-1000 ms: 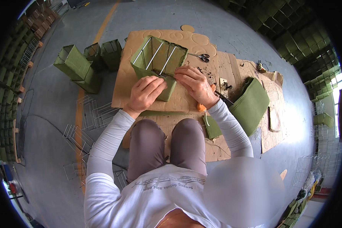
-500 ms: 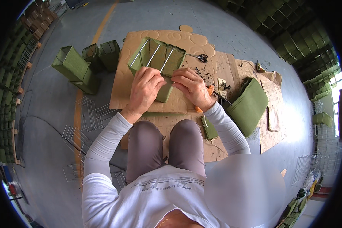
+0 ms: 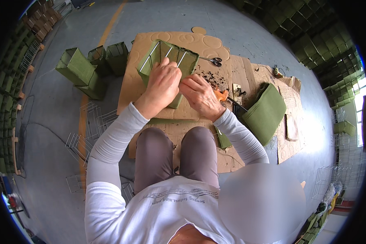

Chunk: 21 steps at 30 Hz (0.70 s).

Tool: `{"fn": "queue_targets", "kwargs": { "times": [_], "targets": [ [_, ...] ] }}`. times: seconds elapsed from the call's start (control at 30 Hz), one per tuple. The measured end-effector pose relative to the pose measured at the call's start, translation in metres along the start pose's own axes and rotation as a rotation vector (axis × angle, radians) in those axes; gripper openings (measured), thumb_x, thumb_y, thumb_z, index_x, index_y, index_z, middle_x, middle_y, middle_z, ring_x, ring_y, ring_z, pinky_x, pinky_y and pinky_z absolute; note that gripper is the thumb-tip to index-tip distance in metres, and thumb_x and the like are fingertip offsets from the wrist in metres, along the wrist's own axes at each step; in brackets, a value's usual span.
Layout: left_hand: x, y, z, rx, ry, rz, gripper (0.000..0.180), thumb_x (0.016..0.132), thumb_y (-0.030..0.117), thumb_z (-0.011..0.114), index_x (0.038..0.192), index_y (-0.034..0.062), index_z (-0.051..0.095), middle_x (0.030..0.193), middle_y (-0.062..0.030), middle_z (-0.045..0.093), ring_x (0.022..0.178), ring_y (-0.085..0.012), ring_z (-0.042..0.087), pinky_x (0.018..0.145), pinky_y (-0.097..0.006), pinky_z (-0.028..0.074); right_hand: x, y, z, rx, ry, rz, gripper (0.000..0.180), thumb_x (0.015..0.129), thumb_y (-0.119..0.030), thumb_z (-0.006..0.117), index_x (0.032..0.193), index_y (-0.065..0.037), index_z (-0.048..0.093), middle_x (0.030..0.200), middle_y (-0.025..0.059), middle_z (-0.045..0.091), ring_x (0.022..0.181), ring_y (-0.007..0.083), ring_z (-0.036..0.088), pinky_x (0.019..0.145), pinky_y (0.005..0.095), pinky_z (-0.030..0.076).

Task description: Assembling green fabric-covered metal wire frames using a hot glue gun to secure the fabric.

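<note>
A green fabric box (image 3: 189,67) with white wire rods across its open top rests on the cardboard in front of me. My left hand (image 3: 162,83) is closed at the box's near rim, its knuckles reaching over the opening. Close beside it, my right hand (image 3: 200,96) pinches at the same rim with bent fingers. Both hands hide the part of the fabric edge between them, so the exact grip is covered. An orange-handled tool (image 3: 221,95) lies just right of my right hand.
Black-handled scissors (image 3: 216,62) lie beyond the box, near scattered dark bits (image 3: 210,77). Folded green fabric (image 3: 266,112) is stacked at right. Finished-looking green boxes (image 3: 74,67) and loose wire frames (image 3: 97,120) stand on the floor at left. More green boxes (image 3: 309,44) are piled at far right.
My left hand has moved up and right, turning its knuckles over the box's opening. The right hand has shifted slightly left and down, closer to the left one. The box stays in place.
</note>
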<state>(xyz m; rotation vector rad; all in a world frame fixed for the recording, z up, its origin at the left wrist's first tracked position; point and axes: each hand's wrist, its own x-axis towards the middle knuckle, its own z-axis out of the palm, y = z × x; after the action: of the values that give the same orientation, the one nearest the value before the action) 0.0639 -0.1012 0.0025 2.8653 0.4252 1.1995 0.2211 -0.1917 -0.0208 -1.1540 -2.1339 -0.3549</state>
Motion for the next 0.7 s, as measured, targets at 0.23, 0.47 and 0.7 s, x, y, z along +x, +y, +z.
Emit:
{"fn": "queue_targets", "kwargs": {
  "times": [0.23,0.47,0.7],
  "targets": [
    [-0.018,0.000,-0.024,0.060,0.276,-0.014,0.019,0.078,0.008,0.075,0.093,0.0002,0.068,0.094,-0.0081,0.063,0.085,-0.0249,0.060,0.072,-0.034,0.051,-0.005,0.008,-0.007,0.058,-0.041,0.041,0.014,0.075,-0.003,0.067,0.088,-0.001,0.062,0.086,0.0076,0.058,0.084,0.0263,0.056,0.073,0.0380,0.046],
    [-0.053,-0.010,-0.002,0.111,0.144,0.232,0.027,0.073,0.003,0.073,0.099,-0.0020,0.069,0.102,-0.0086,0.065,0.090,-0.0241,0.062,0.074,-0.034,0.053,-0.005,0.000,0.001,0.072,0.040,0.036,0.018,0.074,-0.002,0.071,0.090,0.001,0.064,0.090,0.0092,0.061,0.086,0.0276,0.057,0.075,0.0385,0.047],
    [-0.022,-0.016,-0.013,-0.048,-0.139,0.194,0.013,0.075,0.000,0.066,0.088,-0.0024,0.064,0.092,-0.0102,0.056,0.089,-0.0244,0.056,0.078,-0.034,0.050,0.003,0.010,-0.012,0.069,-0.211,0.058,0.016,0.076,-0.003,0.071,0.089,0.001,0.063,0.088,0.0108,0.060,0.087,0.0291,0.058,0.079,0.0394,0.049]
  ]
}}
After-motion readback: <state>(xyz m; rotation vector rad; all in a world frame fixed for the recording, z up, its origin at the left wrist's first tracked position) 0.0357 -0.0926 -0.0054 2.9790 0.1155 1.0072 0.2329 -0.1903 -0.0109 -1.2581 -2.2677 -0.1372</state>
